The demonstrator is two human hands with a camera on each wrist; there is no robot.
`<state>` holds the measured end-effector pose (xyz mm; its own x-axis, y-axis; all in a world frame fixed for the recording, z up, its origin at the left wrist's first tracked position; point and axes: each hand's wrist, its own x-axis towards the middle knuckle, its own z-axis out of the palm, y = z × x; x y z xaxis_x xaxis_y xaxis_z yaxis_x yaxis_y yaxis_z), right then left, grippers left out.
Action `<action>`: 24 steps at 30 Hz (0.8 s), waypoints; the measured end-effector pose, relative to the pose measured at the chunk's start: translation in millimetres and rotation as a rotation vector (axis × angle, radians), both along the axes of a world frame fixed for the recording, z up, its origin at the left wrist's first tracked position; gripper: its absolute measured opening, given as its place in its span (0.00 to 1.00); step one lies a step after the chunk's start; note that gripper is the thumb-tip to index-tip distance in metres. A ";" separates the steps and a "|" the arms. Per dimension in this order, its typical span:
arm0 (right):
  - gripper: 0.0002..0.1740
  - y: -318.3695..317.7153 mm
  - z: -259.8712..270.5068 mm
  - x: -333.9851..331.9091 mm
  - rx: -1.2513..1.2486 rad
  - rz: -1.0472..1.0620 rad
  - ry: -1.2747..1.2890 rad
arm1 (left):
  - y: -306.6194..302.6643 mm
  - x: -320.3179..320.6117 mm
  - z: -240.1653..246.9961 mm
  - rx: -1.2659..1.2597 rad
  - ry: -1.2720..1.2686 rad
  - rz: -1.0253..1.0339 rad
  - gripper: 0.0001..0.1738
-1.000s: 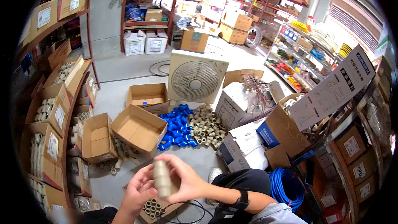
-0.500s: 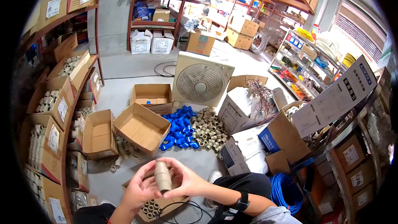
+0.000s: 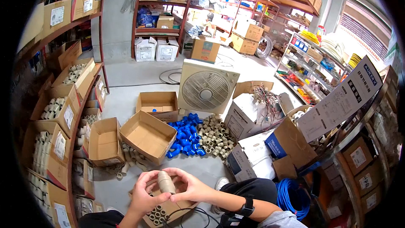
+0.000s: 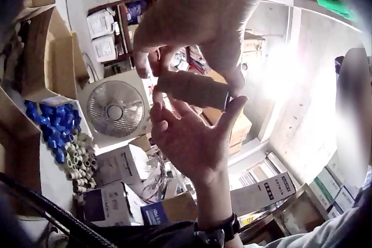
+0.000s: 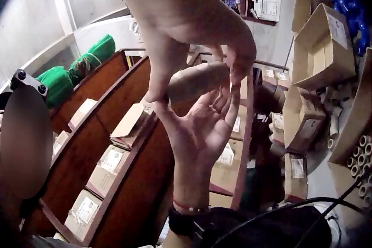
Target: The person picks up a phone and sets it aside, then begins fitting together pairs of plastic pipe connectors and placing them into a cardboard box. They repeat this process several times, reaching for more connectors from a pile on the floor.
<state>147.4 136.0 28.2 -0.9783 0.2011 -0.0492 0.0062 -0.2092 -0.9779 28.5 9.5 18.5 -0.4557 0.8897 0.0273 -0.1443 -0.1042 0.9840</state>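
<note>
A beige cylindrical stack of fittings [image 3: 166, 182] is held between both hands above an open box of similar fittings [image 3: 157, 216]. In the head view the left hand [image 3: 144, 194] grips its left side and the right hand [image 3: 192, 188] its right side, thumbs near the lower end. The left wrist view shows the stack [image 4: 195, 88] between the left hand [image 4: 200, 15] above and the right hand [image 4: 195, 143] below. In the right wrist view, fingers of both the right hand [image 5: 192, 27] and the left hand [image 5: 203, 129] meet the stack's ends [image 5: 197, 80].
Blue fittings [image 3: 185, 137] and beige fittings [image 3: 215, 137] lie piled on the floor before a box fan [image 3: 206, 90]. Open cartons [image 3: 147, 137] stand left of them, beside shelves of boxed fittings [image 3: 55, 143]. Black cable crosses near the lower box; a blue coil [image 3: 291, 198] lies at right.
The stack has tilted between the fingers, its lower end turning slightly right. Both hands sit a little lower in the head view, and the surroundings have shifted with the camera.
</note>
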 end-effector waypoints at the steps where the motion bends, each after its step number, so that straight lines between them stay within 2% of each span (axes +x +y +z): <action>1: 0.44 1.3 -2.8 -0.3 0.000 0.014 -0.018 | 0.2 -0.4 -1.9 -0.012 -0.012 -0.002 0.38; 12: 0.42 1.1 -0.2 -0.3 0.008 0.036 -0.038 | 0.3 -0.7 4.1 0.037 -0.264 0.004 0.35; 21: 0.42 -0.3 3.4 -0.3 -0.084 0.029 -0.012 | -0.3 -0.3 2.1 0.055 -0.248 0.003 0.36; 24: 0.43 -0.4 -1.7 1.5 0.019 -0.040 -0.011 | 0.1 0.6 3.8 0.100 -0.220 -0.009 0.38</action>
